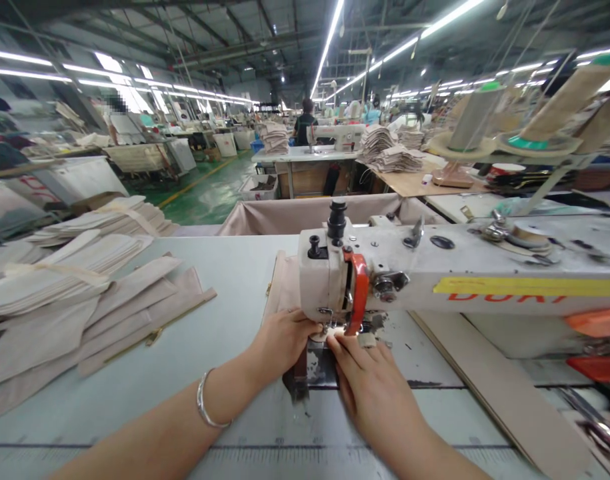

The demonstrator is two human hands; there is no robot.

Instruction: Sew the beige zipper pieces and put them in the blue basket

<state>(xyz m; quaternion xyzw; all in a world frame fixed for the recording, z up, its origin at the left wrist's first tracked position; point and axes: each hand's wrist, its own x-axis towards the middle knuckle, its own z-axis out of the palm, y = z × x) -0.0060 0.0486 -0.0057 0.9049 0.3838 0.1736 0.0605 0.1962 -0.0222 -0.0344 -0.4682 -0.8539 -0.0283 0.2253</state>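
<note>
Beige cloth (283, 283) lies under the fingertips of both hands at the frame's centre, running up and left beneath the head of the sewing machine (319, 280). The left hand (283, 339) has its fingers bent close together on the cloth; whether they pinch it, I cannot tell. The right hand (372, 379) rests palm down, fingers extended and slightly apart. Both forearms angle inward from the bottom edge, the left wearing a bracelet (201, 400). More fabric pieces (119, 300) lie at the left on the table (235, 333).
</note>
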